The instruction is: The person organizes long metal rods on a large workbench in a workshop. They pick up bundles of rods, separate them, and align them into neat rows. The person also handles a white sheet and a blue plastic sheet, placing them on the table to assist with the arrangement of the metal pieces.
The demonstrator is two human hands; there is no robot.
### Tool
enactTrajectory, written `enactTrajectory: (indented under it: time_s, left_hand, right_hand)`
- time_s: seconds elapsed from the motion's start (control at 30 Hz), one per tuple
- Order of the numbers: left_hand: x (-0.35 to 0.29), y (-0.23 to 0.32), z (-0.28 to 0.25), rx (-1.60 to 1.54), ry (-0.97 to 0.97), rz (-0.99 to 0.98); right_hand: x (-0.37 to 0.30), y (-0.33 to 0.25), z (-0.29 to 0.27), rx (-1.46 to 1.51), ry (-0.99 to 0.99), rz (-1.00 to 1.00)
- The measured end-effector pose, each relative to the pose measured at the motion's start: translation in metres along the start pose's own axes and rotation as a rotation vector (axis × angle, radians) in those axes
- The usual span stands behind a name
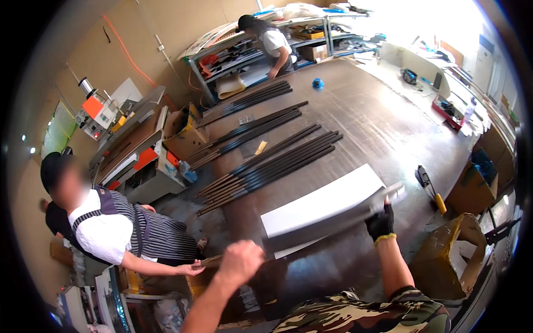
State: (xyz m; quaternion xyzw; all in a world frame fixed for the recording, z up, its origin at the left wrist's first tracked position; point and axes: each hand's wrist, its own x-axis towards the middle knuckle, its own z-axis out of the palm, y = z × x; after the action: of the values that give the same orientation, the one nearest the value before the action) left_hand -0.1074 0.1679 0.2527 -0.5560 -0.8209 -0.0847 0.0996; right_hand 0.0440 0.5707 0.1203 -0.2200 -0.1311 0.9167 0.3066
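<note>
My right hand, in a black glove with a yellow cuff, is closed at the right end of a long, flat grey strip. Motion smears the strip, and its exact kind cannot be made out. It lies slantwise over white sheets on the big dark table. Near the strip's left end is my bare left hand, fingers curled in; whether anything is inside them is hidden.
Bundles of dark rods lie across the table's left part. A yellow-handled cutter rests at right, by an open cardboard box. One person stands at left, a hand near the table edge; another is beside the far shelves.
</note>
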Motion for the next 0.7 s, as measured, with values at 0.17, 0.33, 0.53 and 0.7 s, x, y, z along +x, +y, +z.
enactTrajectory:
  time_s: [0.17, 0.33, 0.53, 0.7]
  left_hand:
    - [0.054, -0.101, -0.019, 0.102, 0.141, -0.326]
    - [0.030, -0.163, 0.028, 0.137, 0.018, -0.468]
    - [-0.005, -0.174, 0.077, 0.146, -0.184, -0.571]
    - [-0.015, -0.182, 0.094, 0.136, -0.178, -0.576]
  right_hand:
    - [0.111, 0.058, 0.108, 0.088, -0.370, 0.058]
    - [0.155, 0.140, 0.111, 0.083, -0.139, 0.300]
    - [0.132, 0.146, 0.070, -0.334, 0.148, 0.561]
    - [0.116, 0.049, 0.001, -1.291, -0.142, -0.247]
